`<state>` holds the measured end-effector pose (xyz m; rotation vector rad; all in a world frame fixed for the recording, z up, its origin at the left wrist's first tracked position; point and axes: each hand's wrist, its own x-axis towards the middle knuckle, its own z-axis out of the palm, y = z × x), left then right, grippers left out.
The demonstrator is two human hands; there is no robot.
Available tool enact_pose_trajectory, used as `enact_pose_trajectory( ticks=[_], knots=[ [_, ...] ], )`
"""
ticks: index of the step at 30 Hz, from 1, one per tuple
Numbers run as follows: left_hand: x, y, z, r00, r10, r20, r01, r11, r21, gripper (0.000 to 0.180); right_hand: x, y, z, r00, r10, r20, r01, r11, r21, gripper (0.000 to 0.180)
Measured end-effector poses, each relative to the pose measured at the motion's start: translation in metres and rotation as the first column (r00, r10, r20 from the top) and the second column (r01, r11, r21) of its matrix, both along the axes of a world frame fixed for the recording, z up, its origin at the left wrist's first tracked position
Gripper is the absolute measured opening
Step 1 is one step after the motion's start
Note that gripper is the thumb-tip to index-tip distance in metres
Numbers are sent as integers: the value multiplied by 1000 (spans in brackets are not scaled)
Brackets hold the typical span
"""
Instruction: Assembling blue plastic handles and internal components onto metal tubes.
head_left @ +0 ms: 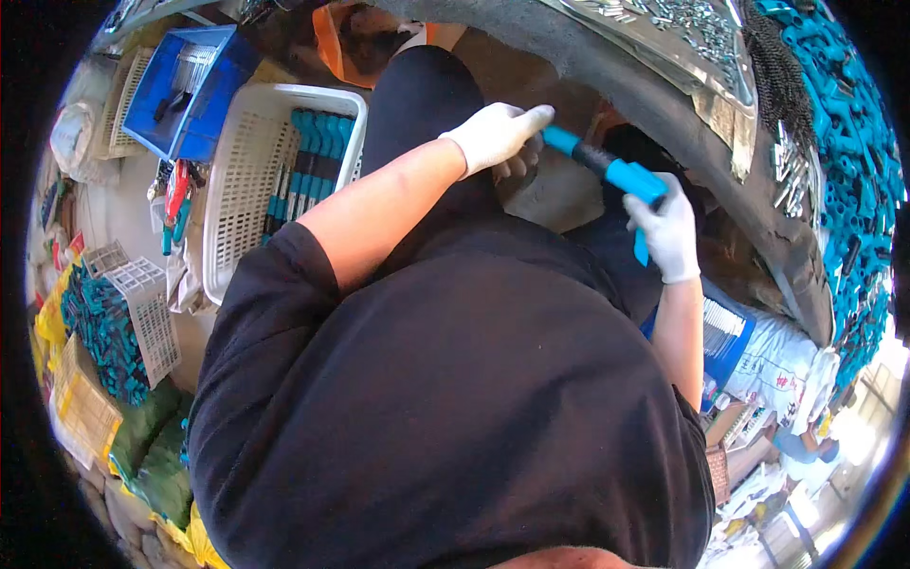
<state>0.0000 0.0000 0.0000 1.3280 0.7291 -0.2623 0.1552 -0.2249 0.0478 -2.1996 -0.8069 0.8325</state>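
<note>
A long teal-and-black handled tool [592, 158] slants in front of me, above my lap; its exact kind I cannot make out. My right hand [668, 232], in a white glove, is closed round its wider teal end, and a teal piece sticks out below the fingers. At the narrower far end, my gloved left hand [498, 139] has its thumb and fingers closed at the tip; part of that grip is hidden. To my left, a white plastic basket [220, 223] holds several similar teal-and-black tools [322, 152] with silvery parts, laid side by side.
Along the right runs a dark-edged workbench [654, 123] with a metal tray [749, 128] of small metal parts and a big heap of teal parts [853, 190]. A blue bin [204, 119] stands beyond the basket. Another crate [147, 322] spills teal pieces at far left.
</note>
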Motion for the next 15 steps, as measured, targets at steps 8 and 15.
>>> enact_pose_trajectory(
  ticks=[8, 15],
  knots=[
    [11, 29, -27, 979, -20, 201, -35, 963, 268, 36, 5, 23, -36, 924, 303, 233, -213, 915, -342, 36],
    [16, 32, -29, 985, 147, 89, -146, 989, -17, 42, 12, 44, -46, 916, 338, 216, -247, 899, -361, 37]
  ],
)
